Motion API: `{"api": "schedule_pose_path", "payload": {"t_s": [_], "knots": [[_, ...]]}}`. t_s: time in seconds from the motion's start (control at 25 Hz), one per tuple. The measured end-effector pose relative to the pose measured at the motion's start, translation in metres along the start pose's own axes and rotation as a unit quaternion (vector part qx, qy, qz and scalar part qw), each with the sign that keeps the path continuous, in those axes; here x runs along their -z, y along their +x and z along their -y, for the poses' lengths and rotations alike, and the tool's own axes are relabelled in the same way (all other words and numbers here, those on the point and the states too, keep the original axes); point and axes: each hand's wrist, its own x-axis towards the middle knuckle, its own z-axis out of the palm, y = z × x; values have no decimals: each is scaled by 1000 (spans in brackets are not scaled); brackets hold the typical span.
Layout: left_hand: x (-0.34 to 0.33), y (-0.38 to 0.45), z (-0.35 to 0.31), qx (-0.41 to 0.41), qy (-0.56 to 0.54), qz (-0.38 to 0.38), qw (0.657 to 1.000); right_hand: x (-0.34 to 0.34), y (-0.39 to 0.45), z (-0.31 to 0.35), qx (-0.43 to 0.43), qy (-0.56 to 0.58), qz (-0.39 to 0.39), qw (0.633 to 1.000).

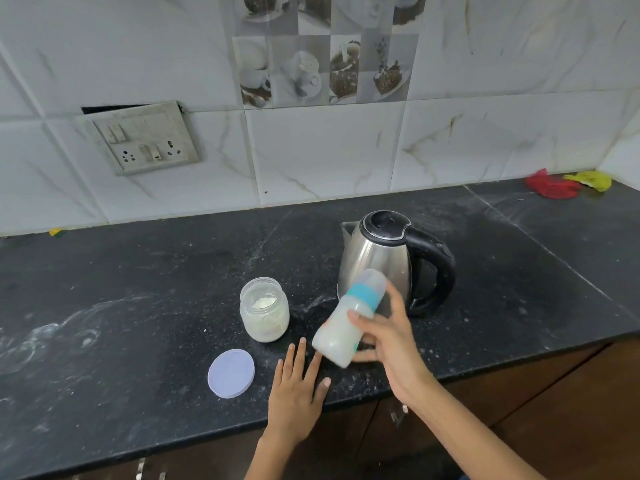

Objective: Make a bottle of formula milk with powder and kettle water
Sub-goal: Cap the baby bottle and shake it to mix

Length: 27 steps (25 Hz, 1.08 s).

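Above the dark desk (138,306), your right hand (388,344) grips the capped bottle (349,320), tilted cap-end toward upper right; your left hand (298,382) rests open, flat, just beside its base.

Capped bottle (348,320) tilted, milky, teal collar. Open powder jar (264,310) upright left of steel kettle (377,258); lid closed.

One head cam, looking forward and down at your counter.

You're standing right at the black countertop (138,306), and the wide lens tips down over its front edge, so the cabinet fronts (554,410) show below. It faces the tiled wall (329,150) straight on, with the socket panel (142,138) up left. Your forearms come in from the bottom, close to the lens. There's just this single view, so nothing overlaps with another.
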Motion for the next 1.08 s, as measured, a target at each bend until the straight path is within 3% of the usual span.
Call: {"api": "schedule_pose_path", "payload": {"t_s": [0.08,0.2,0.36,0.52,0.64,0.8,0.88,0.96,1.08], "knots": [[7,-3,-6,-11,-14,-15,1000,-4,1,2,-16,16,-8,1000],[11,-7,-5,-4,-89,-30,996,-9,-10,-3,-34,-59,96,993],[14,-4,-11,-8,-14,-31,999,1,5,9,-9,52,-31,998],[7,-10,-6,28,-94,-53,994,-8,-14,0,-24,-59,110,992],[9,-7,-8,6,-84,-25,996,-2,-5,5,13,-1,42,999],[0,-10,-2,42,-232,-59,970,-5,-12,0,-24,-65,135,988],[2,-6,-1,-11,-111,-90,990,-3,-10,-2,-7,-41,91,995],[6,-2,-7,-20,-31,-32,999,6,-3,-4,28,-41,38,998],[5,-1,-4,-8,-4,13,1000,15,0,-20,121,-201,33,972]]}}
